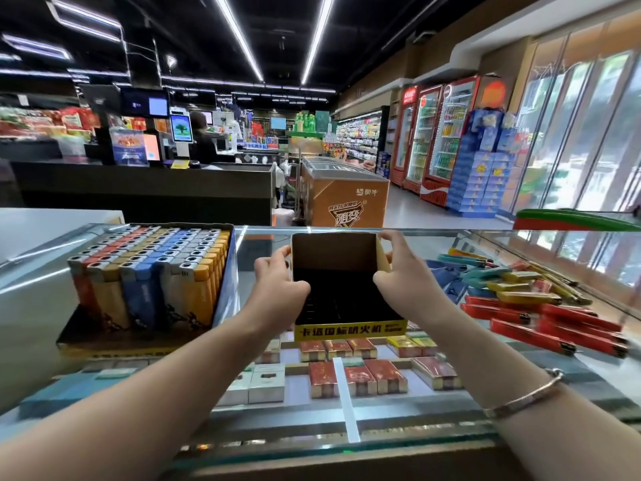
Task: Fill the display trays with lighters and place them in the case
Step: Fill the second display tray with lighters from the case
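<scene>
An empty cardboard display tray (334,253) with a black slotted inside and a yellow front label stands on the glass counter top (589,369). My left hand (277,284) grips its left wall and my right hand (399,269) grips its right wall. To the left stands a full display tray (149,272) packed with upright red, yellow, blue and grey lighters. To the right, loose lighters (541,307) lie in a heap on the glass: red, yellow and teal ones.
Cigarette packs (357,373) lie inside the glass case below the counter top. Beyond the counter are a dark checkout desk (145,189), an orange chest freezer (347,199) and drink fridges (437,133) along the right wall.
</scene>
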